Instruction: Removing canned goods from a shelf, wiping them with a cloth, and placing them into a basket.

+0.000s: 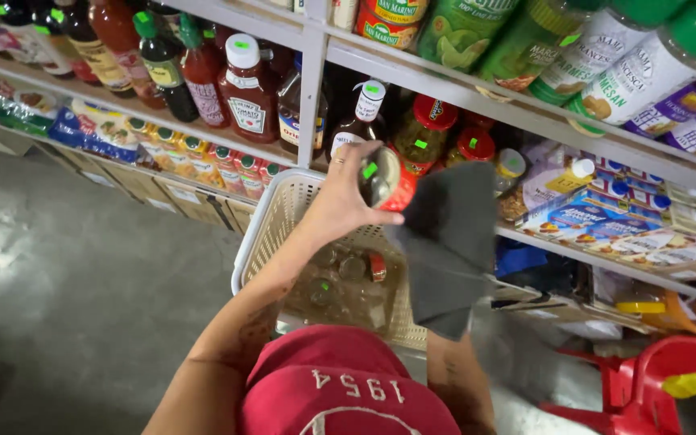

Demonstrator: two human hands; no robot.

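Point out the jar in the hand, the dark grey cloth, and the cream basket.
jar (pixel 380 179), head view, on its metal lid
dark grey cloth (pixel 445 242), head view, middle of the hanging fabric
cream basket (pixel 271 225), head view, on its left woven wall

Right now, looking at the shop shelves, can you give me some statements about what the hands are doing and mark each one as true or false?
1. The left hand holds a jar with a green sticker. True.
2. A dark grey cloth hangs beside the jar. True.
3. The cream plastic basket below the hands is full of bread. False: it holds a few small jars.
4. The right hand is in plain view, resting on the floor. False: it is hidden behind the cloth, only the forearm shows.
5. The ketchup bottle on the shelf has a black cap. False: its cap is white.
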